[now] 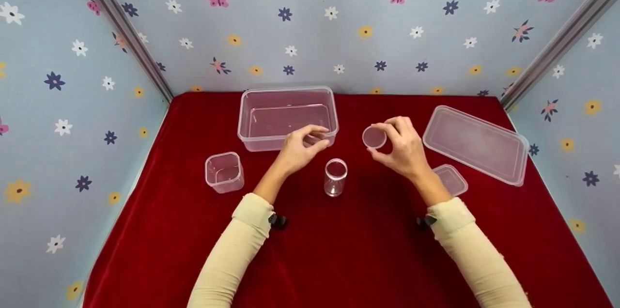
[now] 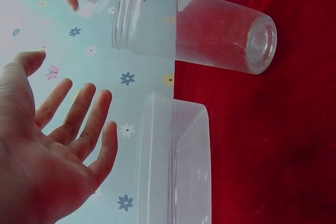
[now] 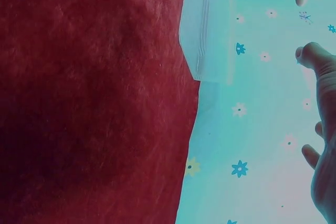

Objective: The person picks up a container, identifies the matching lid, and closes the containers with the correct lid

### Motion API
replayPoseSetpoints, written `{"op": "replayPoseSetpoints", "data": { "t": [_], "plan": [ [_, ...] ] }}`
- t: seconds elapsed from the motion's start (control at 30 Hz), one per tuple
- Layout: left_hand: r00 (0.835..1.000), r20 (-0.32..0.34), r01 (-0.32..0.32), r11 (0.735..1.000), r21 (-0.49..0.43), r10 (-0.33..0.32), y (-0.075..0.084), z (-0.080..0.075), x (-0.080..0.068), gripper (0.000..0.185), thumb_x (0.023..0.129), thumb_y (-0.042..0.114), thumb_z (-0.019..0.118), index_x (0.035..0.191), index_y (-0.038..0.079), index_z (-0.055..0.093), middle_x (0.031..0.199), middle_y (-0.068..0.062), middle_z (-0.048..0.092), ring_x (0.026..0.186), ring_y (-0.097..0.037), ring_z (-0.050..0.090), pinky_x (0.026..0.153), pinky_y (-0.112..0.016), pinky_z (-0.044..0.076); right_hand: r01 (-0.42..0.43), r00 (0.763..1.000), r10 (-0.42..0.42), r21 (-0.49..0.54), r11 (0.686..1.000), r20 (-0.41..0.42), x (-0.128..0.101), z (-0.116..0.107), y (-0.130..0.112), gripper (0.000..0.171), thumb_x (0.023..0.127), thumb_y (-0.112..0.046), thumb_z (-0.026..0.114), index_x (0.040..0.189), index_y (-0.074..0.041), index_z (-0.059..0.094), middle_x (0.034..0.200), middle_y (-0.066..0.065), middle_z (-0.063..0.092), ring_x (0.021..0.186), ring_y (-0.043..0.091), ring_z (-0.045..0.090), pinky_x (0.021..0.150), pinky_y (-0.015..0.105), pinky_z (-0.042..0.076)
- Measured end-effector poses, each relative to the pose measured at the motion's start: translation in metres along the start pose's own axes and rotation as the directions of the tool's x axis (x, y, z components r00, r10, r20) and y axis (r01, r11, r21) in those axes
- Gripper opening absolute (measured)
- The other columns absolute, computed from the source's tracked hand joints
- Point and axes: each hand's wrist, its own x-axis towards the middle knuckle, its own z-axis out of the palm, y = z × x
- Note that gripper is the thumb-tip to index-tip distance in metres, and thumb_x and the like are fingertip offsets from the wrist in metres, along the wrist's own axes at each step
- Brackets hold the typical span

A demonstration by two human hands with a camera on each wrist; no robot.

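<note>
A clear round jar (image 1: 335, 177) stands upright and uncovered in the middle of the red cloth (image 1: 339, 250). Just above and to its right, my right hand (image 1: 379, 140) pinches a small clear round lid (image 1: 373, 136) between thumb and fingers. My left hand (image 1: 315, 136) hovers to the jar's upper left, in front of the large clear tub (image 1: 286, 116), with loosely bent fingers and nothing in them. In the left wrist view the left hand's (image 2: 73, 124) palm is spread open, with the jar (image 2: 210, 30) beyond it.
A small square clear container (image 1: 224, 171) stands at the left. A large rectangular lid (image 1: 474, 144) and a small square lid (image 1: 450, 179) lie at the right. Flowered walls close in the cloth on three sides.
</note>
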Motion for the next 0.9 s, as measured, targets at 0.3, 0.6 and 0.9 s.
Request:
{"op": "replayPoseSetpoints", "data": {
  "t": [0.3,0.6,0.9],
  "plan": [
    [1.0,0.013,0.016,0.999,-0.035,-0.016,0.008,0.007,0.005,0.034,0.102,0.017,0.081,0.13,-0.002,0.077,0.12,-0.023,0.083,0.106,-0.034,0.079,0.1,-0.038,0.064,0.04,0.999,-0.04,0.011,0.999,-0.01,0.004,0.004,-0.01,0.053,0.076,-0.015,0.099,0.123,-0.006,0.078,0.111,0.021,0.068,0.107,0.039,0.064,0.095,0.05,0.059],
    [0.999,0.025,0.029,0.998,-0.052,-0.028,0.011,0.015,0.008,0.032,0.102,0.015,0.082,0.129,0.0,0.078,0.119,-0.022,0.085,0.101,-0.022,0.079,0.101,-0.044,0.065,0.061,0.998,-0.061,0.016,0.998,0.001,0.007,0.009,-0.02,0.053,0.076,-0.017,0.099,0.124,-0.008,0.078,0.112,0.02,0.068,0.107,0.039,0.064,0.094,0.051,0.06],
    [0.999,0.034,0.008,0.996,-0.088,-0.005,0.014,0.02,0.011,0.032,0.102,0.013,0.081,0.129,-0.004,0.078,0.119,-0.025,0.082,0.096,-0.006,0.071,0.092,-0.021,0.058,0.073,0.997,-0.073,0.027,0.997,-0.001,0.01,0.015,-0.026,0.052,0.075,-0.017,0.098,0.122,-0.008,0.078,0.111,0.019,0.068,0.107,0.038,0.064,0.093,0.051,0.06]
  ]
}}
